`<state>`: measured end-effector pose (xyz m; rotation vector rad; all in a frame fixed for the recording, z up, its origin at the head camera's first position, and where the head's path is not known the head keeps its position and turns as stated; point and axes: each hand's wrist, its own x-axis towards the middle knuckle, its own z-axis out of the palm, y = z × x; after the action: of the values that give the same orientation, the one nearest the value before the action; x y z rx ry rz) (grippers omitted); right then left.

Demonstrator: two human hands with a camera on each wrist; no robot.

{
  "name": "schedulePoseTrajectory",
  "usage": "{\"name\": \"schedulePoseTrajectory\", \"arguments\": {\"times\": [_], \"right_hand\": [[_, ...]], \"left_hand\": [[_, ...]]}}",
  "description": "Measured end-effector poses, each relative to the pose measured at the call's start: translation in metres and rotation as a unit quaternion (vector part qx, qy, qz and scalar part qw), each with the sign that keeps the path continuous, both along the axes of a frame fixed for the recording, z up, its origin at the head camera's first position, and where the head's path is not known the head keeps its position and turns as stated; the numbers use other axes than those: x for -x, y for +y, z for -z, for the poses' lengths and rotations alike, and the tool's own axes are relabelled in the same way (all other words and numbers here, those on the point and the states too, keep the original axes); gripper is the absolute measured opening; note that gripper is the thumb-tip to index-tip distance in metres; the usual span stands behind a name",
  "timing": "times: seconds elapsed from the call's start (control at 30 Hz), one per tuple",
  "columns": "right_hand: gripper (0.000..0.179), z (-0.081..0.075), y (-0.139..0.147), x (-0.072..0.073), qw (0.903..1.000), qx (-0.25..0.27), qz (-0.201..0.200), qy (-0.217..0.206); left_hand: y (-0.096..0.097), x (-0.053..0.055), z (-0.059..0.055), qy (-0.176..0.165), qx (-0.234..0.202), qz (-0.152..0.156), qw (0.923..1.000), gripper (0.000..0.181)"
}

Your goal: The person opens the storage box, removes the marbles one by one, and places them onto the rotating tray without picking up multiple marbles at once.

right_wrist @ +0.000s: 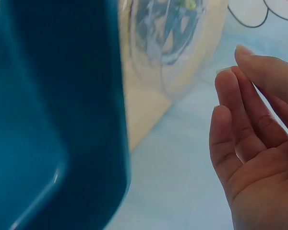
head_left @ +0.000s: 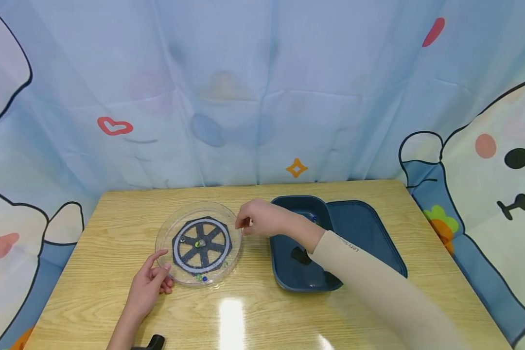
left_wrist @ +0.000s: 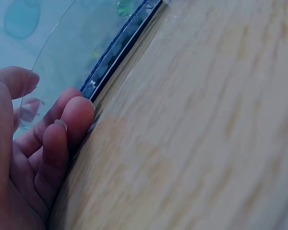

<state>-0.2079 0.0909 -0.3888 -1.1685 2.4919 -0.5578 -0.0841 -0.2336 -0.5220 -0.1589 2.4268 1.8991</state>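
The left hand (head_left: pixel 146 287) pinches the near-left rim of the clear dish (head_left: pixel 165 228), seemingly for steadiness; at its centre is a six-spoked wheel (head_left: pixel 211 237). Right of the dish stands a blue basin (head_left: pixel 284 265). By the dish's right rim, the right hand (head_left: pixel 262 218), loosely bent, holds nothing visible.

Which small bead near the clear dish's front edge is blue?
The blue bead sits just right of a green bead in the clear dish; that neighbour and the bead farther right both look green.
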Motion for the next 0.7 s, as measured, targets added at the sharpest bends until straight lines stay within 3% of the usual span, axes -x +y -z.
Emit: {"name": "schedulePoseTrajectory", "arguments": {"times": [0.37, 0.7], "right_hand": [[0.015, -0.001, 0.076, -0.008, 0.9994, -0.022, 0.027, 0.007], [0.015, 0.013, 0.128, -0.022, 0.9984, -0.049, 0.022, -0.015]], "left_hand": [[0.000, 0.000, 0.003, 0.003, -0.001, -0.003, 1.0000, 0.039], [0.000, 0.001, 0.002, 0.002, -0.004, -0.001, 1.0000, 0.041]]}}
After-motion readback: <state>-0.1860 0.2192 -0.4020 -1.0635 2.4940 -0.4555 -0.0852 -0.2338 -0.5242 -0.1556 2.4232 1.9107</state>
